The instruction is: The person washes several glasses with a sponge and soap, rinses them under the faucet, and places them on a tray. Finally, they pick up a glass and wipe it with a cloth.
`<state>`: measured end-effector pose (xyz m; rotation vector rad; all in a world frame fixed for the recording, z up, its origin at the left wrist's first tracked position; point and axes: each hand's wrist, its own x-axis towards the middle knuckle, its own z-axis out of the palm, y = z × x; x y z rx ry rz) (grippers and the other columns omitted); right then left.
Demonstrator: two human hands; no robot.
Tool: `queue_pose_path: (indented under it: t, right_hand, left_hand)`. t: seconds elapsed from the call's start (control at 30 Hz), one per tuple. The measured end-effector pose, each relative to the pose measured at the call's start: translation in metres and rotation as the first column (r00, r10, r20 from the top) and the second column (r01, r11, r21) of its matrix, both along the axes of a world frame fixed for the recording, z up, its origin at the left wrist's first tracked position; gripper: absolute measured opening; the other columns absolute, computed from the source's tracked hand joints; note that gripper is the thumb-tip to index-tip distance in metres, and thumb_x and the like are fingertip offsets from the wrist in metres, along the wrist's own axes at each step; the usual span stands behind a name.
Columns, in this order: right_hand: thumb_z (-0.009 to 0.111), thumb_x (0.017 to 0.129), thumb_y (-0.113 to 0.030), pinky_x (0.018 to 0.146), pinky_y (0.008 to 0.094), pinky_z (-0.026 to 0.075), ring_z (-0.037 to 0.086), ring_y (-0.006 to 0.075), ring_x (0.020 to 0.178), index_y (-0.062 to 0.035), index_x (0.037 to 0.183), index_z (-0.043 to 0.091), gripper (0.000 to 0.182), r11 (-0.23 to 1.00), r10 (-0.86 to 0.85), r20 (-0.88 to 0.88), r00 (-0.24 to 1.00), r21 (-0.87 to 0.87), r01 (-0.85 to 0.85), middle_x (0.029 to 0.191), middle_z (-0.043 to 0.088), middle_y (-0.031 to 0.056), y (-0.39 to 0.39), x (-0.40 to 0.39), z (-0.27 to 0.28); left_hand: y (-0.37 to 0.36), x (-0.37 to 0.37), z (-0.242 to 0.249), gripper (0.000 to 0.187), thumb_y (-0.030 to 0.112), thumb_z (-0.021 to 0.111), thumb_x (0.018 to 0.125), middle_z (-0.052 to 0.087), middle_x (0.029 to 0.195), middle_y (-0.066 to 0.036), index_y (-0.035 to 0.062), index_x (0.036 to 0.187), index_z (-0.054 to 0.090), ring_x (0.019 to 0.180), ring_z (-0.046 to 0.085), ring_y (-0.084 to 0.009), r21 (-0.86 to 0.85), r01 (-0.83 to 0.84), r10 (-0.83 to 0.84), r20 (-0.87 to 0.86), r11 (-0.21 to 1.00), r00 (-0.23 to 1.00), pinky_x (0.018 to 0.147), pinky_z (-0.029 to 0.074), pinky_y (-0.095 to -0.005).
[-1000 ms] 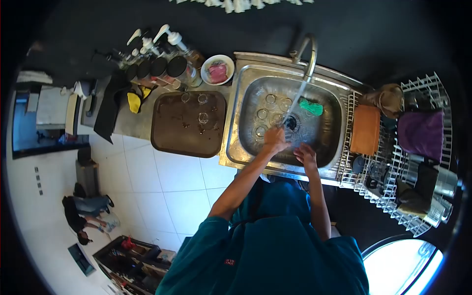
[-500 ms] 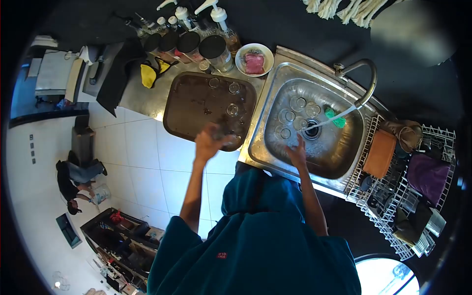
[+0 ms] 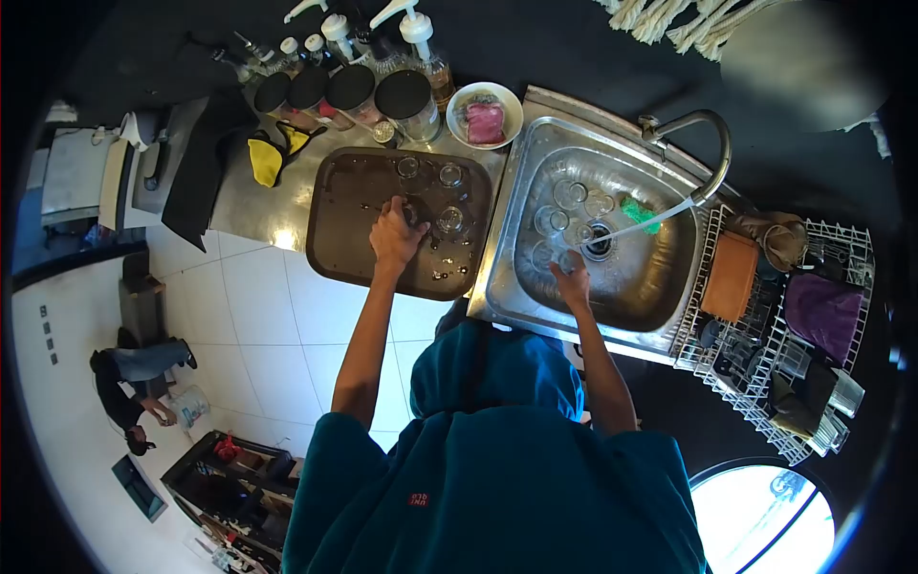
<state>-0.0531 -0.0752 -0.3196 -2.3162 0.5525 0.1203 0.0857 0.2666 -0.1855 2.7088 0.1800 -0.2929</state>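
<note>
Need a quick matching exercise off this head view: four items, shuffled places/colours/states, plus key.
Column 1
1. left hand
2. right hand
3. scrubber
4. folded-over cloth

Column 2
A. at a glass over the sink
B. purple, at the white wire rack
C. at another glass over the brown tray
D. green, lying beside the stream of water

Pairs: 1-C, 2-A, 3-D, 4-B

Clear round glasses (image 3: pixel 450 221) on tray (image 3: pixel 342 230), in sink (image 3: pixel 650 277)
</note>
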Motion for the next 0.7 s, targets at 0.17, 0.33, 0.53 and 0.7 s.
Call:
queue_pose_path:
  t: [0.17,0.33,0.53,0.7]
  right_hand:
    - [0.067,0.081,-0.032,0.063,0.0303,0.048,0.059,0.0188,0.067,-0.0081,0.128,0.045,0.058,0.558,-0.454,-0.297,0.84,0.641,0.528,0.094,0.063,0.0099,-0.028,-0.016,-0.003]
    - [0.055,0.082,-0.049,0.089,0.0429,0.04,0.051,0.0213,0.081,-0.0142,0.105,0.053,0.042,-0.165,-0.553,-0.492,0.672,0.856,0.491,0.093,0.057,0.008,-0.048,-0.004,0.011]
    - [0.049,0.081,-0.051,0.087,0.0396,0.041,0.05,0.0207,0.075,-0.0049,0.101,0.055,0.051,-0.421,-0.493,-0.521,0.697,0.843,0.333,0.087,0.056,0.0108,-0.068,0.034,0.035]
    - [0.044,0.084,-0.054,0.084,0.039,0.04,0.047,0.0193,0.073,-0.0068,0.102,0.054,0.051,-0.499,-0.495,-0.482,0.723,0.839,0.218,0.087,0.052,0.0088,-0.07,0.051,0.064]
  left_hand:
    - [-0.011,-0.017,-0.013,0.059,0.024,0.077,0.069,0.051,0.116,-0.016,0.0088,0.116,0.046,0.104,0.054,-0.0383,0.011,-0.061,0.058,0.184,0.998,0.981,0.082,0.048,-0.0473]
    - [-0.032,-0.034,0.006,0.062,0.023,0.073,0.073,0.053,0.111,-0.015,0.0082,0.126,0.044,0.107,0.052,-0.0392,-0.124,-0.141,0.174,0.313,0.982,0.934,0.088,0.045,-0.0443]
    - [-0.079,-0.051,0.055,0.049,0.019,0.067,0.079,0.053,0.11,-0.013,0.0066,0.122,0.05,0.097,0.055,-0.0332,-0.238,-0.144,0.25,0.51,0.961,0.823,0.082,0.046,-0.0402]
    - [-0.142,-0.07,0.063,0.036,0.013,0.066,0.079,0.056,0.098,-0.01,0.0065,0.113,0.056,0.076,0.054,-0.0225,-0.493,0.061,0.191,0.445,0.868,0.875,0.069,0.045,-0.0331]
